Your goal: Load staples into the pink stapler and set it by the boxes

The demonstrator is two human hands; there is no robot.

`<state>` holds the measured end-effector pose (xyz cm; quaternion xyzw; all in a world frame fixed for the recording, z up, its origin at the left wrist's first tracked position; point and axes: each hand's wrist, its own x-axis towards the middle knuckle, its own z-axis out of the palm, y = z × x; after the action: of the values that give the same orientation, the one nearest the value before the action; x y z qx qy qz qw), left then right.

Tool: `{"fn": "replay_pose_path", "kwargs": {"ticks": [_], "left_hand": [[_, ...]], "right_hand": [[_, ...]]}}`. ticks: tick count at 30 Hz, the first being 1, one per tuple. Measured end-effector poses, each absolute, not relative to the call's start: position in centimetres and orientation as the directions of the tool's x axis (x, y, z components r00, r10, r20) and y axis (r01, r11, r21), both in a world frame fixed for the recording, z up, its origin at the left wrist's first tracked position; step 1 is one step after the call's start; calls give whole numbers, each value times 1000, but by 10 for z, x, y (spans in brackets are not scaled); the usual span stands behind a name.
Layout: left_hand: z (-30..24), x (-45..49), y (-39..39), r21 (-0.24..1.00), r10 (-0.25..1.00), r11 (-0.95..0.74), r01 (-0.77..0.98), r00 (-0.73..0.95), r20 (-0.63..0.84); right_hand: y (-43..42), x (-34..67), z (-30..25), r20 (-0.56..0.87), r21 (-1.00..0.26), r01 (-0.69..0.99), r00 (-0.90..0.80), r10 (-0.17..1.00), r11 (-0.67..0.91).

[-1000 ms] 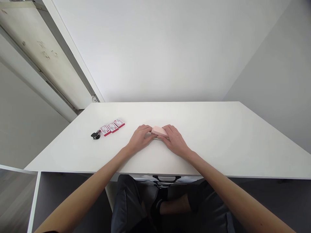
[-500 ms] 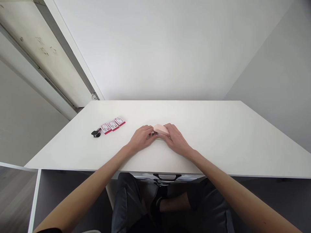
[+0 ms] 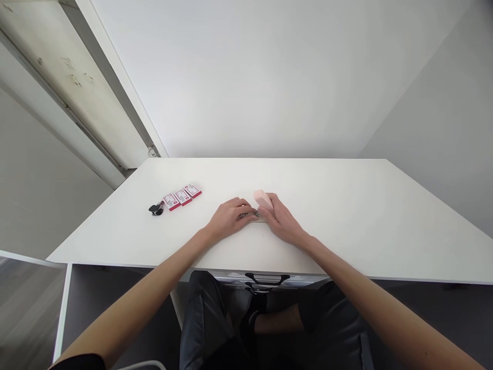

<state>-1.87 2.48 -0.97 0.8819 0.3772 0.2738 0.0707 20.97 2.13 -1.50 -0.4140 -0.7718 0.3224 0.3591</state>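
My right hand [image 3: 283, 220] is closed around a pale pink block-like object [image 3: 263, 199], which is tilted with one end raised. Its exact kind is not clear. Close beside it, my left hand [image 3: 230, 218] is curled, thumb and fingers around a small dark, metallic-looking part [image 3: 243, 215] that is mostly hidden. A pale flat strip [image 3: 262, 220] shows low between the two hands, close to the tabletop. The fingertips of both hands almost meet there.
Three small white-and-red boxes [image 3: 182, 197] lie in a row on the white desk [image 3: 346, 216], left of my hands. Beside them is a small black object with metal ends [image 3: 156, 208]. A wall stands behind the desk; black drawer handles [image 3: 267, 279] sit below its front edge.
The pink object has tipped more upright in my right hand and shifted slightly right. My left fingers have reached further right over the small metallic part. The whole view has shifted slightly.
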Motion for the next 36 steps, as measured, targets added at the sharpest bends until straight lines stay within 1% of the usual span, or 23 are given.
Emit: {"fn": "replay_pose_path", "kwargs": {"ticks": [4,10,19,27,36], "left_hand": [[-9,-18,24,299,677,-729,615,588,443],[-8,-16,21,304,701,-700,647,541,464],[-9,-18,22,268,622,-778,568,640,451],[-6,-16,20,313,678,-731,606,598,427],[-5,-16,19,350,706,-707,614,586,398]], "right_hand": [[22,210,-16,266,-800,414,-406,875,435],[22,210,-17,231,-819,402,-420,878,408],[22,210,-17,270,-810,388,-419,867,440],[22,210,-16,256,-811,397,-422,870,431],[19,210,-12,242,-819,386,-438,866,424]]}}
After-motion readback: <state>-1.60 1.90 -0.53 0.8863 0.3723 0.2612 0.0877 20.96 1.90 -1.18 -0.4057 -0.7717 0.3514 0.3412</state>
